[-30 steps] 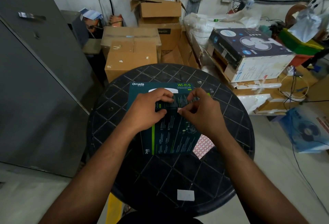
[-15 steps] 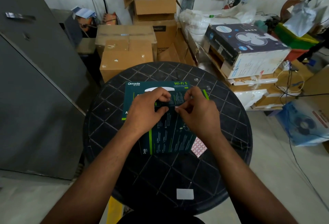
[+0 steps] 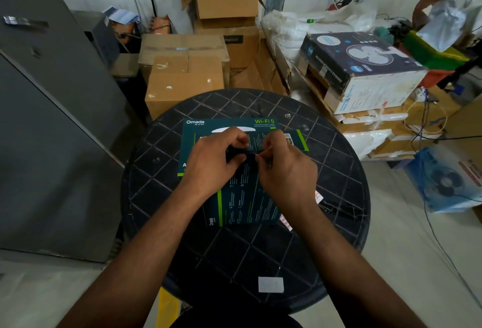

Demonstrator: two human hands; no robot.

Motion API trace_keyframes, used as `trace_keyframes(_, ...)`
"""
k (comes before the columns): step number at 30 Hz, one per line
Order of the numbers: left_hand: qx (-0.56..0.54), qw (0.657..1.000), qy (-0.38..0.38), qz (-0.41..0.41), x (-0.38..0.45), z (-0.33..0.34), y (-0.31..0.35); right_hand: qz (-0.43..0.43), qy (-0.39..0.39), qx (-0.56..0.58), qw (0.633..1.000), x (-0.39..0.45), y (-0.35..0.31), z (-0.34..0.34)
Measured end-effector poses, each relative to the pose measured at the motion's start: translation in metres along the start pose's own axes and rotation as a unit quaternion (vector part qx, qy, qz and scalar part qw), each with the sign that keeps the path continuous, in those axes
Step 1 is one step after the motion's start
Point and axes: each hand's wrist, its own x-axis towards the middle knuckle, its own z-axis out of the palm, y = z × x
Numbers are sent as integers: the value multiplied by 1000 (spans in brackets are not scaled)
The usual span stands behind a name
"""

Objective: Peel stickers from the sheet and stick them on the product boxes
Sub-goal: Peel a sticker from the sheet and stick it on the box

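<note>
Two dark teal Omada product boxes lie on the round black table (image 3: 339,197). The lower box (image 3: 229,122) lies flat at the back. The upper box (image 3: 242,202) rests across it, reaching toward me. My left hand (image 3: 214,163) curls around the upper box's far edge. My right hand (image 3: 285,171) pinches its fingertips together at that same edge, right beside the left fingers; a small sticker there is barely visible. The pink-and-white sticker sheet (image 3: 286,219) peeks out from under the upper box, by my right wrist.
A white label (image 3: 270,284) lies near the table's front edge. Brown cartons (image 3: 182,79) stand behind the table, a fan box (image 3: 365,66) on a stack at the right, and a grey metal cabinet (image 3: 52,119) at the left. Cables trail over the floor at the right.
Both hands have stayed at the upper box's far edge, fingertips drawing closer together. The sticker sheet shows less, now mostly covered by the box and my right wrist.
</note>
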Motion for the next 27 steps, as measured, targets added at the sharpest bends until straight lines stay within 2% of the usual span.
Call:
trace_keyframes(4, -4, 1000, -2, -3, 2, 0, -1, -28, 13, 2, 1000, 1, 1, -2)
trace_keyframes(8, -4, 1000, -5, -10, 5, 0, -2, -15, -7, 4, 1000, 4, 4, 1)
trace_keyframes(16, 8, 1000, -5, -15, 3, 0, 0, 20, 22, 24, 999, -4, -5, 6)
trace_keyframes(27, 10, 1000, -8, -16, 1, 0, 0, -26, 76, -96, 992, -7, -15, 9)
